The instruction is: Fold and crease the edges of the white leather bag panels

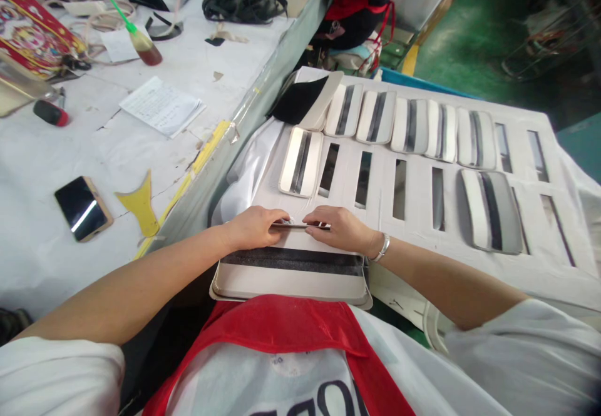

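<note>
- Just beyond the red apron, a pale panel with a black band lies flat, long side towards the body. It looks light and fairly stiff, its smooth face perhaps easily scuffed, so the rims seem the safest hold.
- At that panel's far side, the hands hold a thin dark-edged piece, seen almost edge-on; whether it joins the panel is unclear. It seems light and bendable, best pinched near both ends.
- The left hand comes in from the left, back upward, thumb and fingers pinched on the piece's left end.
- The right hand mirrors it, fingers curled and closed on the right end; a bracelet circles the wrist. Both forearms reach forward and converge.
- Farther off, smaller banded panels rest on a white slotted board.
</note>
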Motion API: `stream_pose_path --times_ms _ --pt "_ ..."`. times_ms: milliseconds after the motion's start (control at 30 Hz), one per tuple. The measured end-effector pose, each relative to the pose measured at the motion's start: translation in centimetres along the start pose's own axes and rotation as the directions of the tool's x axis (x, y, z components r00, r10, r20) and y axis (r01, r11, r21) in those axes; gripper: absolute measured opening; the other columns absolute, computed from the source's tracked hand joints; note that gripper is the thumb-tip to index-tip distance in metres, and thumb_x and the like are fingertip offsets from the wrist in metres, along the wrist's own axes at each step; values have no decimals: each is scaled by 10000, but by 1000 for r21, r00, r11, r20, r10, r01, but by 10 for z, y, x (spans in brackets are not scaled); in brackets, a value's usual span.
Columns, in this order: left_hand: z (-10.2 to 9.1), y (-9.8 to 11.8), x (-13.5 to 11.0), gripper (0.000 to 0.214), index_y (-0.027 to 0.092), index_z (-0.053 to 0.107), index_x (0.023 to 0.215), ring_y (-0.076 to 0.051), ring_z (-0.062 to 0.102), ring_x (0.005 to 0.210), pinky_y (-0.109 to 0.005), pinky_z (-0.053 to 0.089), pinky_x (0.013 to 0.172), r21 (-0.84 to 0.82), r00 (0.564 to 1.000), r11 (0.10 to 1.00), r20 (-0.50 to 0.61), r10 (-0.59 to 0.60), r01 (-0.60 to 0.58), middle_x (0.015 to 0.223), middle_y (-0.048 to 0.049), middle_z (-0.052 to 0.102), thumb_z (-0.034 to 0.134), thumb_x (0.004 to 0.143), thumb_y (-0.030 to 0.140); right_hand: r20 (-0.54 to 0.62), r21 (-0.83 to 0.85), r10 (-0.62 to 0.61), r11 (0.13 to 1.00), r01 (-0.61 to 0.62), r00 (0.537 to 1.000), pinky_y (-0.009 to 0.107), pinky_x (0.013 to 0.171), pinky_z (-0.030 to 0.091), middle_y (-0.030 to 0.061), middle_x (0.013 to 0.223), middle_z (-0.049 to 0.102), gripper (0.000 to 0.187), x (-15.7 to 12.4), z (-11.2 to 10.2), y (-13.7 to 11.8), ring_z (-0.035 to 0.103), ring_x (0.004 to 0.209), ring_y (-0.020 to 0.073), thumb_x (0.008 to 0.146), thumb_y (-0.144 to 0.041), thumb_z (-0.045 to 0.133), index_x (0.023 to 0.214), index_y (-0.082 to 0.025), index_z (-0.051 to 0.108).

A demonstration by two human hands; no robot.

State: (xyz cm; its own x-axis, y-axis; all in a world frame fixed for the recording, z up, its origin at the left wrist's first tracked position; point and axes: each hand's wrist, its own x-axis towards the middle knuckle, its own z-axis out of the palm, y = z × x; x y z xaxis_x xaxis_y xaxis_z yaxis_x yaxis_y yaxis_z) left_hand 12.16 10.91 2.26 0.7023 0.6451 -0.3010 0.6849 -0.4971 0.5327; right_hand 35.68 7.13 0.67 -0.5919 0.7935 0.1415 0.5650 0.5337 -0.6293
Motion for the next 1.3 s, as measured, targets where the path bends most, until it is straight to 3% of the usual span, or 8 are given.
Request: stream_pose_path --times_ms 200,367,567,700,1000,1167,1300 --pt "0 -1 -2 380 194 593 1150 -183 672 950 -249 489 847 72 999 996 -8 49 -48 1043 -30 712 505 788 272 56 -247 -148 956 158 987 286 728 450 78 804 642 273 3 9 3 573 755 163 947 -244 403 913 -138 652" --pt "-2 6 -1 360 200 617 1089 -214 679 895 -272 496 774 201 998 978 34 49 -55 997 -42 718 544 770 352 11 -321 -192 929 186 981 274 697 422 68 758 623 317 0 11 8 546 719 152 972 -261 362 871 -138 636" --pt "-6 11 3 232 186 631 928 -221 676 820 -273 475 669 331 991 937 103 82 -111 878 -49 714 517 777 319 28 -404 -247 884 236 969 281 672 379 50 707 579 324 5 6 13 492 675 147 972 -240 360 812 -140 625" --pt "-3 4 3 229 190 636 951 -196 667 842 -251 469 698 297 987 942 80 142 -159 886 -33 709 523 784 297 63 -446 -301 844 297 951 293 669 355 44 696 563 297 6 4 13 461 668 148 961 -208 380 792 -141 615" --pt "-4 -4 3 307 205 638 1079 -182 675 903 -242 482 780 104 980 976 71 185 -192 1020 -26 717 554 795 285 121 -462 -379 796 390 917 308 679 333 74 808 599 242 0 3 5 473 739 162 965 -167 360 967 -124 599" --pt "-3 -6 3 327 185 612 1128 -179 682 889 -245 496 779 113 982 975 42 185 -189 1013 -42 720 523 833 294 200 -504 -419 731 460 886 322 673 303 79 797 585 238 2 -2 -1 443 714 166 954 -154 367 948 -98 599" --pt "5 -9 3 266 172 640 1042 -161 686 819 -241 508 741 179 965 951 -15 261 -254 920 -42 727 432 894 246 220 -496 -392 744 449 893 319 668 289 72 803 578 234 5 -4 -1 428 707 163 953 -146 367 932 -108 597"
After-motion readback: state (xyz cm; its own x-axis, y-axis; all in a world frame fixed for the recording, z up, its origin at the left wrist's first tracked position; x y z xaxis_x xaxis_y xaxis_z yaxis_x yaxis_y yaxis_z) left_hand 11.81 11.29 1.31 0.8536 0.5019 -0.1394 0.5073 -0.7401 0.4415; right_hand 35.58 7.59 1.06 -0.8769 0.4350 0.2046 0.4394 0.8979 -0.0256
